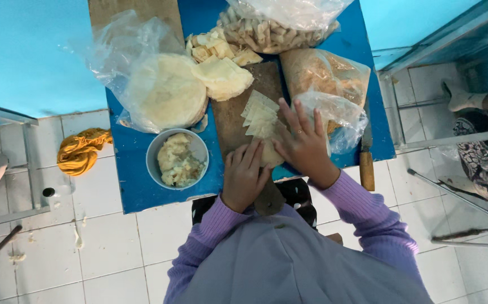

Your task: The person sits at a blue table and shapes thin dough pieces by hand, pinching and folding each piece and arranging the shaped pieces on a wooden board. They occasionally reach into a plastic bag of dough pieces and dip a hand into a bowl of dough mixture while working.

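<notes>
My left hand [244, 174] and my right hand [303, 141] rest together on a pale dough piece [268, 154] at the near end of a wooden cutting board [230, 118]. Fingers of both hands press down on it; the right hand's fingers are spread. Just beyond the hands lies a fanned row of cut triangular wrapper pieces [261, 114]. A stack of round wrappers [223, 77] sits at the board's far end. A white bowl of pale mashed filling [177, 159] stands left of the left hand.
The small blue table [137, 186] also holds a bagged stack of round wrappers [162, 93], folded pieces [213, 46], a bag of folded pastries [275, 28], an orange-filled bag [325, 73] and a wooden-handled knife [366, 160]. A yellow cloth [80, 149] lies on the tiled floor.
</notes>
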The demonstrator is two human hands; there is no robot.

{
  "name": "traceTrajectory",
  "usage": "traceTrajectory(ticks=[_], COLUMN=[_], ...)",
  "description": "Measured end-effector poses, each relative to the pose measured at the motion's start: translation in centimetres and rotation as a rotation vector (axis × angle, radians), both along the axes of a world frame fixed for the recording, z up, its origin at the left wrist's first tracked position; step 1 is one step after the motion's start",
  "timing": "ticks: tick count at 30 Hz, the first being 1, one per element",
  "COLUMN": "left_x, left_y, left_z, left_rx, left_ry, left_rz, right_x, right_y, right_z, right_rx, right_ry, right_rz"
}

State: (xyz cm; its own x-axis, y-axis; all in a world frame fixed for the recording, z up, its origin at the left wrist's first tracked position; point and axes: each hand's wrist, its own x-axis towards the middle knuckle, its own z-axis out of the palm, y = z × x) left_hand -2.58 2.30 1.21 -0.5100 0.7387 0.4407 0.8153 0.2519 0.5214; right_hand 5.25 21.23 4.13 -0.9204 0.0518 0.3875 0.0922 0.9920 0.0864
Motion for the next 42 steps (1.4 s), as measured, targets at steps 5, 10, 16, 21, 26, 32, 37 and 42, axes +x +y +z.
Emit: traceTrajectory(ticks=[5, 10, 16, 21, 26, 32, 37, 42], left_x=[0.0, 0.0, 0.0, 0.0, -0.4, -0.9, -0.8, -0.7], left_y=[-0.1, 0.1, 0.0, 0.0, 0.1, 1.3, 1.5, 1.3], left_z=[-0.2, -0.4, -0.2, -0.1, -0.2, -0.2, -0.3, -0.4], left_rx=[0.027, 0.022, 0.021, 0.048, 0.09, -0.013, -0.015, -0.026], left_ry=[-0.012, 0.01, -0.006, -0.029, -0.042, 0.037, 0.06, 0.075], left_rz=[-0.012, 0.002, -0.007, -0.01, -0.026, 0.115, 0.152, 0.152], right_x=[0.3, 0.0, -0.6, -0.8, -1.1, -1.6, -1.3, -1.4], right_y=[-0.5, -0.9, 0.2, 0.4, 0.3, -0.2, 0.3, 0.4], right_z=[0.2, 0.0, 0.1, 0.6, 0.6, -0.4, -0.6, -0.4], right_rx=[-0.152, -0.056, -0.081, -0.367, -0.485, -0.365, -0.044, -0.112], right_ry=[0.02, 0.025, 0.019, -0.017, -0.059, -0.023, -0.017, -0.003], right_rz=[0.084, 0.088, 0.087, 0.058, 0.116, 0.115, 0.043, 0.027])
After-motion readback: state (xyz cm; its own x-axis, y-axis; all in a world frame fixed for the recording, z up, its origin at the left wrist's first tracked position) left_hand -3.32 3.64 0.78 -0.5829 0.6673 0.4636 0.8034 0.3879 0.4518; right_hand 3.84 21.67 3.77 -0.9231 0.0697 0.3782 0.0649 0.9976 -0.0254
